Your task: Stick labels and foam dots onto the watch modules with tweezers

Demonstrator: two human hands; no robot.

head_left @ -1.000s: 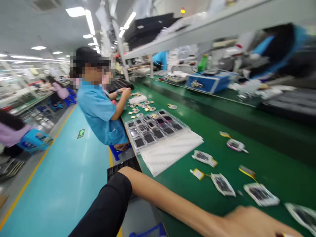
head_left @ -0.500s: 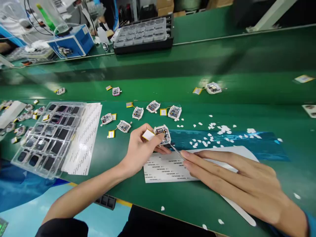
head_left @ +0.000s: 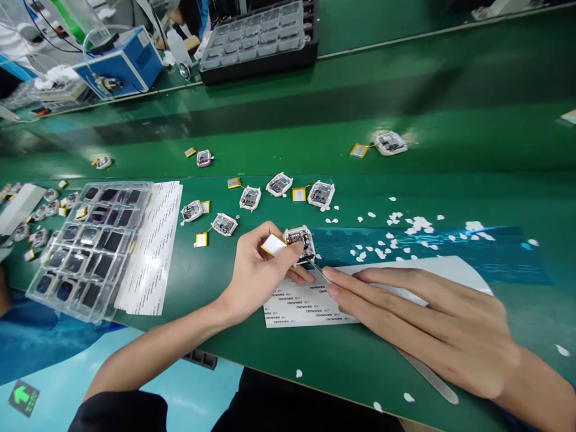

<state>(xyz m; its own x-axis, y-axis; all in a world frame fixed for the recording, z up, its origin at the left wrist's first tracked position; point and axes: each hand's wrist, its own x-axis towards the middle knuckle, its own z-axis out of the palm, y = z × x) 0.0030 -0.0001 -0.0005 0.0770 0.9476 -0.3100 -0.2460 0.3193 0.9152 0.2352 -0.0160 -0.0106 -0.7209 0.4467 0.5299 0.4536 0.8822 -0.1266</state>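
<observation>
At a green workbench (head_left: 490,201), we had a clear compartmented tray (head_left: 72,309) to our left, blue film (head_left: 508,258) to our right and a printed white sheet (head_left: 310,312) before us. Our right hand (head_left: 441,324) gripped a slim metal tool (head_left: 320,273) in its fingertips. Our left hand (head_left: 258,273) pinched an open device (head_left: 303,237) over the sheet's upper-left corner, thumb across its circuitry, the tool's tip at its lower edge. White flecks (head_left: 420,224) dotted the film.
</observation>
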